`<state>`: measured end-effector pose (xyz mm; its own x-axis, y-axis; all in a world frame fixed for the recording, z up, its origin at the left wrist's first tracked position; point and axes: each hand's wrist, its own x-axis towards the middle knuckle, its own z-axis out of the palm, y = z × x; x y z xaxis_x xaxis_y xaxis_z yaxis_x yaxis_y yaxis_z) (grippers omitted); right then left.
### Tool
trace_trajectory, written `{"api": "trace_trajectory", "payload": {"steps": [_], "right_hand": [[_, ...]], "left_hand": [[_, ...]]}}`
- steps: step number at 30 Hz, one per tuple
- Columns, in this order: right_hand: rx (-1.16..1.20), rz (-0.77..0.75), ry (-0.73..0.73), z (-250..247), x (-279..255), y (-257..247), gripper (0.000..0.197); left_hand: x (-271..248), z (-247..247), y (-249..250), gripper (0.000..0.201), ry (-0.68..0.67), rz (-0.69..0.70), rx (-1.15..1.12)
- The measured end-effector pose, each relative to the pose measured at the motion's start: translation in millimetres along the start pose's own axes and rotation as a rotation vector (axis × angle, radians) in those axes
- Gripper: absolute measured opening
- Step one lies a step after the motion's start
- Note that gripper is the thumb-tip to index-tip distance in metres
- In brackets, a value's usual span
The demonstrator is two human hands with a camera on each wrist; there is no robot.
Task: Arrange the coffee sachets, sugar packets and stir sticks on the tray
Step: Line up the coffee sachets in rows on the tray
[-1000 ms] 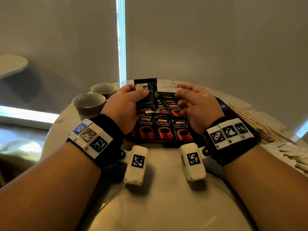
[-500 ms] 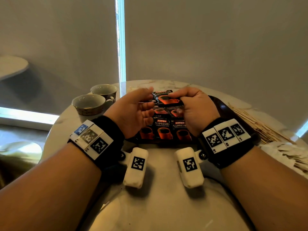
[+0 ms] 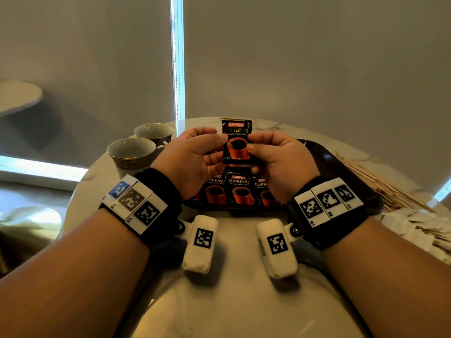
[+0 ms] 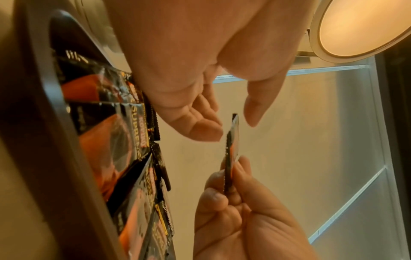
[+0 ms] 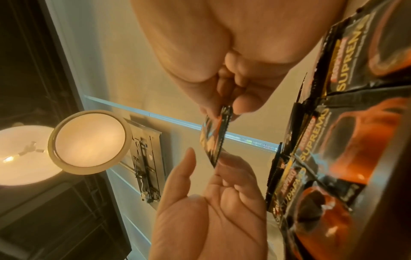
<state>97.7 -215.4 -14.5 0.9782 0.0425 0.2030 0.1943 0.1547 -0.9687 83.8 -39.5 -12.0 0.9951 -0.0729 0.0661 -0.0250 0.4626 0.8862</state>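
Marble, pale and veined, makes up the round table [image 3: 229,284] in front of you, with grey blinds behind it and a bright slit of window between them. Your right hand [image 3: 278,164] pinches a glossy black coffee sachet [image 3: 236,142] by its right edge, thumb in front and fingers behind, and holds it upright and label-forward above the tray [image 3: 336,164]. From the left wrist view the sachet [image 4: 231,154] shows edge-on, thin with a serrated seam. Your left hand [image 3: 192,162] is beside it with relaxed, loosely spread fingers and thumb — that same view shows a gap between them and the foil, so it grips nothing.

Below, the dark, smooth tray with its raised rounded rim carries a row of 3 sachets on the tray [image 3: 238,189], flat rectangles printed with orange cups, edges overlapping; more lie behind them, partly hidden by your hands. To the right of the tray, thin wooden stir sticks [image 3: 380,184] lie in a loose heap on the marble, and pale paper sugar packets [image 3: 419,230] are scattered nearer you. At the left stand 2 ceramic cups [image 3: 131,152] — rounded, with patterned bands.
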Motion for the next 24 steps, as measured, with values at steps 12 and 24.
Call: {"api": "trace_trajectory", "payload": {"steps": [12, 24], "right_hand": [[0.097, 0.034, 0.054, -2.3, 4.8, -1.6, 0.009], [0.176, 0.093, 0.190, -17.1, 13.0, -1.7, 0.016]], "left_hand": [[1.7, -1.0, -1.7, 0.025, 0.088, 0.038, 0.149], [14.1, -11.9, -0.7, 0.023, 0.390, 0.030, 0.139]]}}
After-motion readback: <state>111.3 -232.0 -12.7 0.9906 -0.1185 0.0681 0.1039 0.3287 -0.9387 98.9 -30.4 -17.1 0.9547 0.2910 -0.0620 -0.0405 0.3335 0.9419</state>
